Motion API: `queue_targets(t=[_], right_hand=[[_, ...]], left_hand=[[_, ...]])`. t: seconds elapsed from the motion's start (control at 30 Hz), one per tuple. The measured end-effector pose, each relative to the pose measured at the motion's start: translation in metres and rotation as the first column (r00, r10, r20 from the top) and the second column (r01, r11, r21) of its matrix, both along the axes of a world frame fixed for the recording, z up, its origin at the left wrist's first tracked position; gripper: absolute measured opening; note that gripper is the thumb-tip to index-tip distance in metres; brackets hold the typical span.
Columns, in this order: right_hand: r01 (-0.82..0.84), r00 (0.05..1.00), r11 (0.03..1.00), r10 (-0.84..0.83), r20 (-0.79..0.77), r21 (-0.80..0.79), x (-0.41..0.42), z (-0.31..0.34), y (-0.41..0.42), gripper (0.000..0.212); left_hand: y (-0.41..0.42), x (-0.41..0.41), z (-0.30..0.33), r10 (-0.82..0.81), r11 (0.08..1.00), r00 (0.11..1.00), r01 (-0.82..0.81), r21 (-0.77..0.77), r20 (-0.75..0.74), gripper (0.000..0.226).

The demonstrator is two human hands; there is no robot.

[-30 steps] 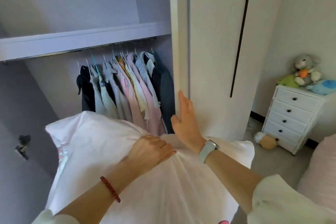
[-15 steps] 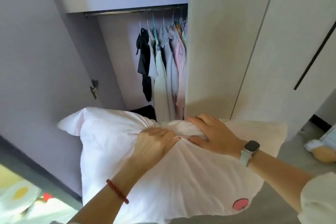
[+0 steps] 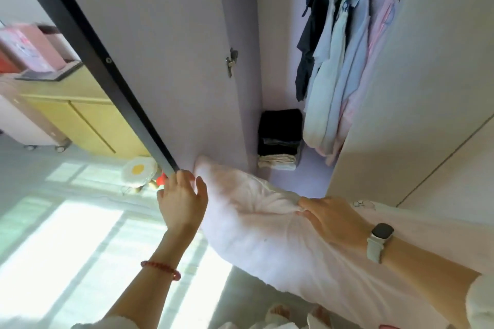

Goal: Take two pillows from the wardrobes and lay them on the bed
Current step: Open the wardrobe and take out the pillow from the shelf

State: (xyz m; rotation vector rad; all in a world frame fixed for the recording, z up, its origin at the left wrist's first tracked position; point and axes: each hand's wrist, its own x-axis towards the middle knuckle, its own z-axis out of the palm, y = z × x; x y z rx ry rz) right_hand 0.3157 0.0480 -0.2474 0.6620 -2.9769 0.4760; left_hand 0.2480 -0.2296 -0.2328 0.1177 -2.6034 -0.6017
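A big white pillow point(image 3: 267, 232) hangs in front of me at lower centre, its left corner close to the open wardrobe door point(image 3: 160, 48). My right hand point(image 3: 331, 219), with a watch on the wrist, pinches a bunch of the pillow's cover at its top. My left hand point(image 3: 183, 200), with a red bead bracelet, is off the pillow; its fingers are spread and touch the dark lower edge of the wardrobe door. The open wardrobe point(image 3: 283, 88) is straight ahead. No bed is in view.
Shirts point(image 3: 344, 61) hang on a rail inside the wardrobe, above a stack of folded clothes point(image 3: 279, 139). A shut wardrobe door point(image 3: 427, 115) stands at right. At left are a yellow cabinet point(image 3: 80, 120), a fried-egg cushion point(image 3: 139, 169) and a sunlit floor. My feet show at the bottom.
My left hand let go of the pillow and moved left to the door's edge. The right hand alone now grips the pillow. My view swung left and down.
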Motion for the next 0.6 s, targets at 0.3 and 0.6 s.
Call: queue_targets(t=[0.3,0.6], right_hand=[[-0.025,1.0,1.0,0.025,-0.014,0.001,0.012,0.005,0.015,0.01],[0.126,0.99,0.992,-0.126,0.07,0.012,0.052,-0.009,0.08,0.01]], left_hand=[[0.011,-0.022,-0.006,0.049,0.808,0.998,-0.013,0.589,-0.045,0.071],[0.08,0.017,-0.023,-0.128,0.833,0.985,0.171,0.526,-0.118,0.072]])
